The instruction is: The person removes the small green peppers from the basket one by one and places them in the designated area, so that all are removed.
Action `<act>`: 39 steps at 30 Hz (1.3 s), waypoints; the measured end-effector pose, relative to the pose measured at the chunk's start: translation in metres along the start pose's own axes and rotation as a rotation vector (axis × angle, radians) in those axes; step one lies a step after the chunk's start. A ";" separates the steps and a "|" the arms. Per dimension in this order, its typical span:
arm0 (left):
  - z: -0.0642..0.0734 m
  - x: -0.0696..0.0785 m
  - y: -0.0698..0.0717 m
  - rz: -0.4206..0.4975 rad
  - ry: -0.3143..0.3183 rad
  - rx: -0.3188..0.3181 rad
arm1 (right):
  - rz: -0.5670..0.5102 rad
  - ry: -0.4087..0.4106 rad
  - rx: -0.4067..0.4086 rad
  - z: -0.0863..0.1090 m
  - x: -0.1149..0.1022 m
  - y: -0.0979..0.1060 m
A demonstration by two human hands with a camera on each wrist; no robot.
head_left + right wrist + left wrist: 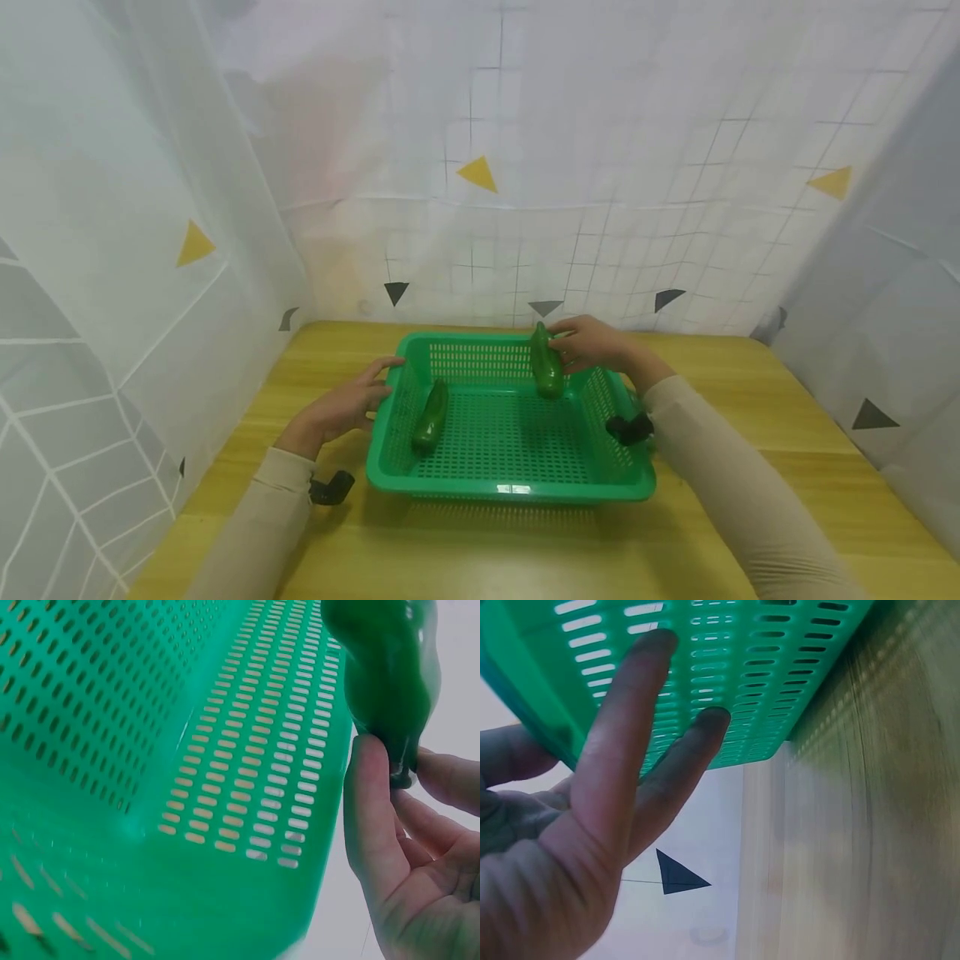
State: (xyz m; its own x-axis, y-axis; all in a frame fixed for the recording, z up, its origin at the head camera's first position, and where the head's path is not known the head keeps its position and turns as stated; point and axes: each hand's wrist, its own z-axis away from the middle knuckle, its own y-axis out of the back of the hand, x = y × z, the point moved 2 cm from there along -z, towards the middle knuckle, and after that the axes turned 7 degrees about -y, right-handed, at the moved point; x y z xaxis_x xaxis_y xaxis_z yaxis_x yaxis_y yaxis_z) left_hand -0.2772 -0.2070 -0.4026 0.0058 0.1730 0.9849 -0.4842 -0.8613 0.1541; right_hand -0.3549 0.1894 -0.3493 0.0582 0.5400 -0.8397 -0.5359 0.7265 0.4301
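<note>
A glossy green pepper (547, 363) is pinched between the thumb and fingers of my right hand (592, 343), raised over the green basket (510, 492) near its back wall. The right wrist view shows the pepper (394, 667) from its narrow stem end, where the fingers hold it. Another long green pepper (431, 417) lies inside the basket along the left side. At the left rim is my left hand (341, 408). Two of its fingers, nearly straight, touch the perforated outer wall (757, 675) in the left wrist view.
The basket stands on a yellow wood-grain table (720, 400). White patterned sheeting (600, 150) hangs behind the table and at both sides. Dark wrist mounts (332, 487) stick out from both sleeves, the right one over the basket's right wall.
</note>
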 end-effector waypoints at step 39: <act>0.002 0.004 0.000 0.022 -0.008 -0.014 | -0.035 0.006 0.087 0.044 0.026 0.052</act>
State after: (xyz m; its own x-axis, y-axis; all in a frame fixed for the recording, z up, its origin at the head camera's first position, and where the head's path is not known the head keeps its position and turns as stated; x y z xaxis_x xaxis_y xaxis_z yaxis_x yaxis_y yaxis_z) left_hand -0.2755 -0.2073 -0.3989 0.0020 0.1497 0.9887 -0.4961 -0.8584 0.1309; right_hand -0.3445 0.2597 -0.3347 0.0709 0.5112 -0.8565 -0.4585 0.7793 0.4272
